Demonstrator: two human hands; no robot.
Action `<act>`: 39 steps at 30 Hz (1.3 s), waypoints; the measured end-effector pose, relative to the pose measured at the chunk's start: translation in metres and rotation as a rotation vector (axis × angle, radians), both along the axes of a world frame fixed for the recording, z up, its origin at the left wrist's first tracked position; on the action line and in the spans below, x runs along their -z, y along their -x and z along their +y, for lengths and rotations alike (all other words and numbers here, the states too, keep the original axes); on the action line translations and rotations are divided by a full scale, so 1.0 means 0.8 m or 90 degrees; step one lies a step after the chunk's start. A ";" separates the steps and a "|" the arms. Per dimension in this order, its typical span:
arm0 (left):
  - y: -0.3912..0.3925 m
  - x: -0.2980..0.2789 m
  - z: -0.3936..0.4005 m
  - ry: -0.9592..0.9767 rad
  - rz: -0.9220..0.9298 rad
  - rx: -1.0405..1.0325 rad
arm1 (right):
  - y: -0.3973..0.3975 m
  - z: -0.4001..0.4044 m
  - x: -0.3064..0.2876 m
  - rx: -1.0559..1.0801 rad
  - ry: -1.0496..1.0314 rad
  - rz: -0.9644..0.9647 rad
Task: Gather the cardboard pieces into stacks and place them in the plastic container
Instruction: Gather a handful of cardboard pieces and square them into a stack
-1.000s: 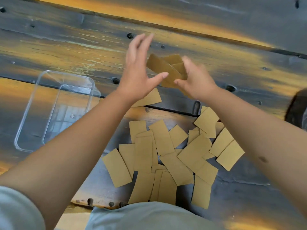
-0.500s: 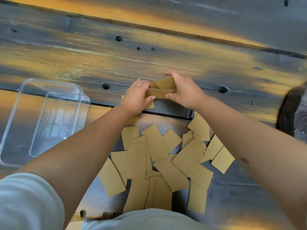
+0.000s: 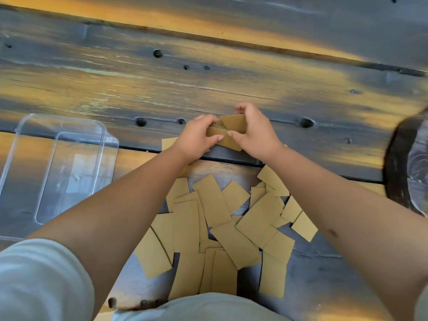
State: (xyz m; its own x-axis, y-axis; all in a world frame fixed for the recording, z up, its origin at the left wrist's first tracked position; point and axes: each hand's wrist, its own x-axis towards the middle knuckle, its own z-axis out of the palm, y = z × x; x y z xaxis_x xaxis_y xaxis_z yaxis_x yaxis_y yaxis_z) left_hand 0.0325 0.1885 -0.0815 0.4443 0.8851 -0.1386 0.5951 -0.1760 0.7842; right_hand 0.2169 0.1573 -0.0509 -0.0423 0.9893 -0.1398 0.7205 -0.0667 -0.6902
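Both hands hold a small stack of brown cardboard pieces [image 3: 234, 128] just above the dark wooden table. My left hand [image 3: 196, 137] grips the stack's left end, thumb on the near side. My right hand [image 3: 254, 133] pinches its right end, fingers curled over the top. Several loose cardboard pieces [image 3: 220, 228] lie scattered and overlapping on the table between my forearms. One single piece [image 3: 168, 142] lies under my left wrist. A clear plastic container [image 3: 14, 158] stands to the left, and I see nothing in it.
The table [image 3: 208, 84] is of dark planks with orange patches, bolt holes and a seam running across. A dark round object [image 3: 410, 163] sits at the right edge. My shirt fills the bottom of the view.
The hands came down from raised height toward the table and closed together on the cardboard pieces, squaring them into a stack. The left hand went from spread fingers to gripping.
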 end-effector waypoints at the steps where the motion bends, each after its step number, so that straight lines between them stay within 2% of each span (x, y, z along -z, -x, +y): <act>1: 0.001 0.001 0.001 -0.007 0.010 0.005 | -0.003 -0.003 -0.002 0.014 0.001 0.010; 6: -0.003 0.001 0.004 -0.018 0.033 0.033 | -0.006 -0.012 -0.009 0.072 0.002 0.073; 12: -0.002 -0.003 0.005 0.010 0.060 0.034 | -0.005 -0.003 -0.026 0.263 -0.017 0.403; 14: -0.001 -0.003 0.005 0.009 0.068 0.046 | -0.011 -0.003 -0.027 0.293 0.001 0.463; 21: 0.001 -0.001 0.003 -0.027 0.050 0.074 | -0.054 -0.024 -0.021 0.232 0.062 0.309; 26: 0.002 0.005 0.000 -0.053 0.073 0.077 | -0.078 -0.029 -0.011 0.116 0.042 -0.050; 29: 0.003 0.008 -0.001 -0.075 0.083 0.080 | -0.081 -0.032 -0.008 0.057 0.030 -0.113; 32: -0.001 0.007 -0.001 -0.045 0.074 0.074 | -0.079 -0.033 -0.005 -0.010 0.024 -0.189; 34: -0.008 0.006 -0.003 -0.034 0.069 0.080 | -0.082 -0.031 -0.003 -0.010 0.032 -0.187; 37: -0.018 0.005 -0.005 -0.044 0.079 0.070 | -0.083 -0.030 0.001 0.052 0.060 -0.065; 39: -0.020 0.005 -0.003 -0.037 0.088 0.053 | -0.080 -0.033 0.006 0.082 0.084 -0.052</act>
